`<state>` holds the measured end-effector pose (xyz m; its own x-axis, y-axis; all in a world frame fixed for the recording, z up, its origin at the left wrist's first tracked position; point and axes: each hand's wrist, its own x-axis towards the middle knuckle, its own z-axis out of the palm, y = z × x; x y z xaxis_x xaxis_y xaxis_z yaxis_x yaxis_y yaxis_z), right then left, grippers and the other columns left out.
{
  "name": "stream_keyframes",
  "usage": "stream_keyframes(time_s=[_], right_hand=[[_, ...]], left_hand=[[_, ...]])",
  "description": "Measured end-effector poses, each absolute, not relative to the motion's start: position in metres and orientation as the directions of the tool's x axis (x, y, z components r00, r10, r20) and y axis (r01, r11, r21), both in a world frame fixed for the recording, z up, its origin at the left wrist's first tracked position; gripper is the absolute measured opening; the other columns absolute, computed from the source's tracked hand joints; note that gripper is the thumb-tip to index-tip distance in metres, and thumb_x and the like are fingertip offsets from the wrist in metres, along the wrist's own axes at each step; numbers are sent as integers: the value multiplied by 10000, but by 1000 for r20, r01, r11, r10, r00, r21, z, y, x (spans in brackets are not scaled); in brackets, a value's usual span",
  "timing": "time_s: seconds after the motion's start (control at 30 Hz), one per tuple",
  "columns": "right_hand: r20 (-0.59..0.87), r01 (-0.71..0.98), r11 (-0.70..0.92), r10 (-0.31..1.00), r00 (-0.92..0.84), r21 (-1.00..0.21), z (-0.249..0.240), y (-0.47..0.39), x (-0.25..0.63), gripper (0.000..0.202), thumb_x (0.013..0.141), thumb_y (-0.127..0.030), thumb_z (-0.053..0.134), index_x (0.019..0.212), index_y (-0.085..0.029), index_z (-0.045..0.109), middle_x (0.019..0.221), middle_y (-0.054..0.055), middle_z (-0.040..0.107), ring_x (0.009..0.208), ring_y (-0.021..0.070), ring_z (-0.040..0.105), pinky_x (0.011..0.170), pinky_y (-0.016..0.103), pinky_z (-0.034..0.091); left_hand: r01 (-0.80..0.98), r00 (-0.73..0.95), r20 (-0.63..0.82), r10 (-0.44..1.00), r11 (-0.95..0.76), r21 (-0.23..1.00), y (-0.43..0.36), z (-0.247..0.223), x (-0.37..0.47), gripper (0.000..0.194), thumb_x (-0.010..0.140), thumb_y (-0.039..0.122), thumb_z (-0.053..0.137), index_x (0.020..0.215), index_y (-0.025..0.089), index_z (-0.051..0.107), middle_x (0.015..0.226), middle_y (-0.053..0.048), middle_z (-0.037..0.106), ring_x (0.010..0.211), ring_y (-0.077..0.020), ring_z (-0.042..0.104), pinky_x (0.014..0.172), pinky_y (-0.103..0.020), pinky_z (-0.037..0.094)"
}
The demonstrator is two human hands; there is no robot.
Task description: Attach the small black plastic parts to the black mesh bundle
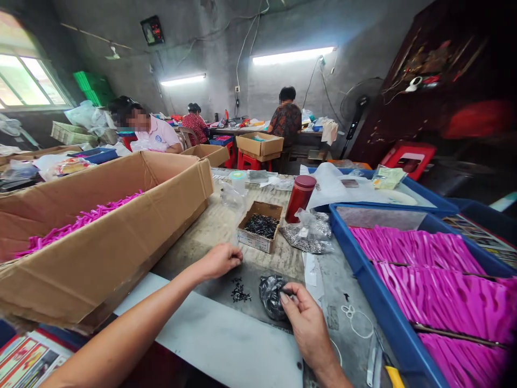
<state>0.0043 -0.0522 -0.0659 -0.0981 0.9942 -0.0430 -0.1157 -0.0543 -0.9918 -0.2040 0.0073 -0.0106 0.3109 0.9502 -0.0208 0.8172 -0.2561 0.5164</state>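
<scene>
My right hand (pixel 307 318) pinches the edge of a small, crumpled, shiny black plastic bag (pixel 271 296) with thumb and fingers. The bag rests on the worn tabletop. To its left, a loose pile of tiny black parts (pixel 240 291) is spread on a dark patch. My left hand (pixel 223 261) is above and left of that pile, its fingers curled together; whatever may be in them is hidden. Just beyond my hands, an open shallow cardboard box (pixel 258 243) contains many small black pins (pixel 262 225).
A long cardboard box (pixel 161 215) with pink pieces (pixel 84 221) borders the left. On the right, a blue tray (pixel 351 258) contains rows of pink parts (pixel 420 291). A red canister (pixel 299 199), a clear bag of metal bits (pixel 309 234) and a yellow-handled tool (pixel 393 376) lie around. Three people sit beyond.
</scene>
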Motion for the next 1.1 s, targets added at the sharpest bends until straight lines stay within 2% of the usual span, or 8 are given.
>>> stream_keyframes(time_s=[0.23, 0.37, 0.63, 0.8, 0.9, 1.0, 1.1], right_hand=[[-42, -82, -50, 994, -99, -995, -68, -51, 4, 308, 645, -454, 593, 749, -169, 540, 540, -30, 485, 474, 102, 399, 437, 202, 302], [-37, -66, -43, 995, -90, -997, -69, -50, 5, 291, 651, -428, 597, 754, -162, 539, 545, -28, 483, 467, 96, 393, 430, 200, 304], [8, -67, 4, 998, -58, -998, -66, -50, 7, 236, 668, -381, 586, 749, -164, 539, 576, -18, 503, 509, 108, 425, 473, 209, 345], [51, 30, 52, 998, -37, -998, -71, -49, 11, 213, 728, -364, 513, 785, -161, 541, 576, -20, 503, 507, 110, 433, 478, 209, 356], [140, 207, 147, 989, -51, -967, -71, -48, 13, 182, 755, -322, 477, 799, -163, 554, 632, 2, 547, 566, 133, 484, 521, 223, 382], [284, 439, 311, 950, -128, -843, -68, -46, 14, 123, 760, -239, 463, 766, -171, 566, 689, 22, 572, 654, 160, 509, 597, 253, 385], [361, 601, 434, 899, -247, -671, -69, -44, 12, 137, 759, -166, 435, 713, -174, 563, 669, 30, 565, 678, 177, 490, 620, 277, 361]], left_hand=[[849, 340, -140, 930, -239, 470, -11, -33, -214, 192, 665, 134, 496, 802, 185, 621, 780, -18, 623, 736, -162, 549, 639, -212, 387], [866, 344, -172, 923, -241, 439, -12, -35, -208, 161, 650, 106, 487, 739, 180, 599, 764, -29, 599, 737, -175, 534, 644, -232, 381], [856, 353, -134, 926, -262, 445, -19, -38, -208, 153, 710, 98, 379, 724, 170, 513, 763, -33, 538, 725, -162, 493, 649, -237, 365], [803, 336, -63, 940, -251, 540, -22, -36, -210, 115, 732, 111, 358, 726, 169, 456, 716, 2, 493, 663, -129, 452, 614, -221, 341], [761, 298, -34, 954, -215, 612, -21, -32, -211, 95, 746, 140, 357, 708, 177, 437, 621, 35, 446, 591, -113, 406, 557, -211, 312], [622, 262, -8, 965, -163, 766, -18, -33, -209, 69, 748, 179, 378, 706, 174, 432, 632, 32, 477, 596, -110, 420, 563, -211, 326], [364, 249, -14, 968, -80, 928, -15, -38, -204, 63, 735, 223, 415, 718, 162, 426, 666, 8, 531, 580, -104, 445, 559, -213, 357]])
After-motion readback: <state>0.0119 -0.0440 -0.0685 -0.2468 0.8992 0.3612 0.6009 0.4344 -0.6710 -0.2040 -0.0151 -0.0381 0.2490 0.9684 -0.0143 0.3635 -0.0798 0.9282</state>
